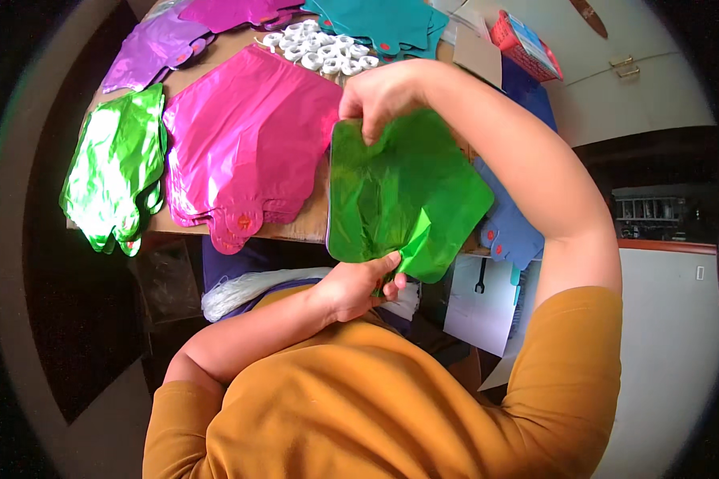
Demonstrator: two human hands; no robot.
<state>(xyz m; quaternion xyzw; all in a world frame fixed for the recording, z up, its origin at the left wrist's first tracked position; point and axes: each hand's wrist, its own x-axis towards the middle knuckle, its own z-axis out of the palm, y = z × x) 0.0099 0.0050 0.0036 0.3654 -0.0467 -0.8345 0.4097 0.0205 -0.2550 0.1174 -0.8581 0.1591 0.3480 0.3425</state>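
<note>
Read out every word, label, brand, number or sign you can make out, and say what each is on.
Nothing can be read.
Pink foil stack, lilac foil stack, teal foil stack, blue foil stack, shiny green foil stack: red marks, too small.
Blue-and-white packet in the red basket: any print too small.
White panel: dark wrench-like shape, no readable words.
Held green foil piece: no legible text.

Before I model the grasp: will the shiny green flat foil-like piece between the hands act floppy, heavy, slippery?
The shiny green flat foil-like piece is probably floppy: it puckers and folds near the left hand. Likely light for its size, as it looks thin and the right hand pinches its upper edge. Its glossy face suggests it may slip.
</note>
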